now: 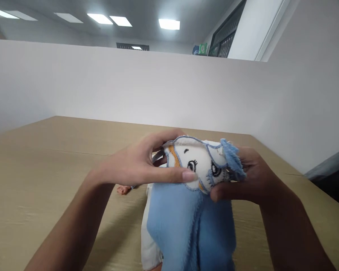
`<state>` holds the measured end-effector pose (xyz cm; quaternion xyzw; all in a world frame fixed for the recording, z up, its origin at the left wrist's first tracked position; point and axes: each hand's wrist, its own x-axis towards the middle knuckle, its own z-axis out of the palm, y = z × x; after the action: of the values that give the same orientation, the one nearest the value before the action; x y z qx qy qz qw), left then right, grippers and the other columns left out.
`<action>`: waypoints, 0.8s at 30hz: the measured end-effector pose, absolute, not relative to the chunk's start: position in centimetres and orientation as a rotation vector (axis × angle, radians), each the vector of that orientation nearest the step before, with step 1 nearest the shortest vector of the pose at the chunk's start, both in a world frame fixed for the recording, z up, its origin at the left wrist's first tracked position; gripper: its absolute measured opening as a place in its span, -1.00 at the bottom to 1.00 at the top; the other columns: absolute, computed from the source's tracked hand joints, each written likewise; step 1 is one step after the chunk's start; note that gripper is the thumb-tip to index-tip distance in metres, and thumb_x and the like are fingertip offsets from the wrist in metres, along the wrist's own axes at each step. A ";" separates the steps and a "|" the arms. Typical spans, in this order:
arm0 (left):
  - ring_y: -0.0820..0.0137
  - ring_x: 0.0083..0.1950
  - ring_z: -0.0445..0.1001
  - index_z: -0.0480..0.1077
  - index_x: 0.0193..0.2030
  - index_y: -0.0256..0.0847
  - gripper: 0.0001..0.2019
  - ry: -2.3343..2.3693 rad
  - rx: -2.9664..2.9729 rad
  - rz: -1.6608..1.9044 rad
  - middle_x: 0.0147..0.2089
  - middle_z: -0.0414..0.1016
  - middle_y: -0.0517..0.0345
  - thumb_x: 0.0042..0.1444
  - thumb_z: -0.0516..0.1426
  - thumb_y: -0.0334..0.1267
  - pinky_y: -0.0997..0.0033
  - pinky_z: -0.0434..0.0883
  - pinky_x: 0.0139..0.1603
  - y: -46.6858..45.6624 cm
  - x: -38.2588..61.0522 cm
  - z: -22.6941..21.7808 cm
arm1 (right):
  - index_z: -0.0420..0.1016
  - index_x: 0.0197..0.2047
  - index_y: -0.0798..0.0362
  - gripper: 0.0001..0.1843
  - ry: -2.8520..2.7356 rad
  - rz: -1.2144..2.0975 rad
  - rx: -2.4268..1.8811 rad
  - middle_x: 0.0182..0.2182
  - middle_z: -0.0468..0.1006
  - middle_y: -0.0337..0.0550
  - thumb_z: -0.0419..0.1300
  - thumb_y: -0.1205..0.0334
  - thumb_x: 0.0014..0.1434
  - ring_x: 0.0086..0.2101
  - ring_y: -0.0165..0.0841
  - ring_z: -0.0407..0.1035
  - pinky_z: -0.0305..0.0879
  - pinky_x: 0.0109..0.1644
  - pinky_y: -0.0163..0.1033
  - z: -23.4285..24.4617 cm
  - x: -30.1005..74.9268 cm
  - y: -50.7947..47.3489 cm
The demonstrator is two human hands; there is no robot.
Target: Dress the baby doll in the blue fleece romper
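Both my hands hold up a blue fleece garment (186,222) with a white hood (199,162) that has embroidered eyes and blue ear flaps. My left hand (142,162) grips the hood's left side, thumb along its lower edge and fingers curled over the top. My right hand (248,177) pinches the hood's right side by a blue ear. A white cloth (148,241) hangs beneath the blue fleece. A small pinkish doll hand (123,189) pokes out on the table under my left wrist; the rest of the doll is hidden.
The wooden table (45,169) stretches left and ahead. White partition walls (130,86) enclose it at the back and right. A dark object (330,177) sits past the table's right edge.
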<state>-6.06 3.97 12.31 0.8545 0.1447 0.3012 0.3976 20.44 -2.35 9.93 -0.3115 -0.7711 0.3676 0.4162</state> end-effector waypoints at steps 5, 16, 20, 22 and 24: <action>0.33 -0.24 0.63 0.54 -0.03 -0.07 -0.69 0.293 2.080 0.589 -0.22 0.62 0.16 0.17 0.44 -0.08 0.40 0.62 -0.25 5.2 -7.4 11.9 | 0.69 0.04 -0.05 -0.54 -1.824 1.104 -0.839 -0.14 0.66 -0.08 0.29 -0.24 0.37 -0.15 -0.18 0.55 0.48 -0.22 -0.23 9.3 21.4 -1.7; 0.23 0.05 0.64 0.56 0.06 -0.11 -0.69 0.183 2.000 0.829 -0.01 0.68 0.07 0.23 0.42 -0.17 0.26 0.58 0.13 6.3 -6.5 11.0 | 0.65 -0.06 -0.04 -0.58 -2.109 1.050 -0.887 -0.17 0.58 -0.10 0.25 -0.23 0.39 -0.10 -0.17 0.48 0.46 0.03 -0.13 10.0 24.2 -1.1; 0.25 -0.05 0.64 0.60 -0.04 -0.14 -0.74 0.306 2.076 0.595 -0.10 0.67 0.11 0.19 0.44 -0.16 0.37 0.58 -0.05 6.7 -7.6 11.3 | 0.66 0.00 -0.10 -0.72 -2.052 1.055 -0.747 -0.07 0.60 -0.12 0.46 0.03 0.26 -0.02 -0.16 0.51 0.45 0.11 -0.14 10.3 24.3 -1.8; 0.30 -0.19 0.62 0.61 -0.10 -0.17 -0.77 0.305 2.059 0.486 -0.21 0.65 0.13 0.20 0.43 -0.13 0.42 0.55 -0.20 6.8 -8.0 11.3 | 0.66 0.04 -0.13 -0.67 -1.971 1.085 -0.707 -0.03 0.61 -0.12 0.49 0.06 0.23 0.01 -0.15 0.52 0.45 0.15 -0.14 10.1 24.6 -1.8; 0.33 -0.26 0.59 0.62 -0.08 -0.17 -0.76 0.262 2.010 0.501 -0.26 0.64 0.14 0.24 0.41 -0.09 0.42 0.54 -0.24 6.7 -7.7 11.0 | 0.64 0.13 -0.12 -0.53 -1.963 1.171 -0.738 0.01 0.63 -0.11 0.54 0.09 0.16 0.02 -0.14 0.54 0.47 0.18 -0.13 9.8 24.5 -1.4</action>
<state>-7.70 6.71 10.99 0.8322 0.1085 0.2076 0.5026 24.50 -1.44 9.78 -0.2866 -0.7619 0.4547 0.3615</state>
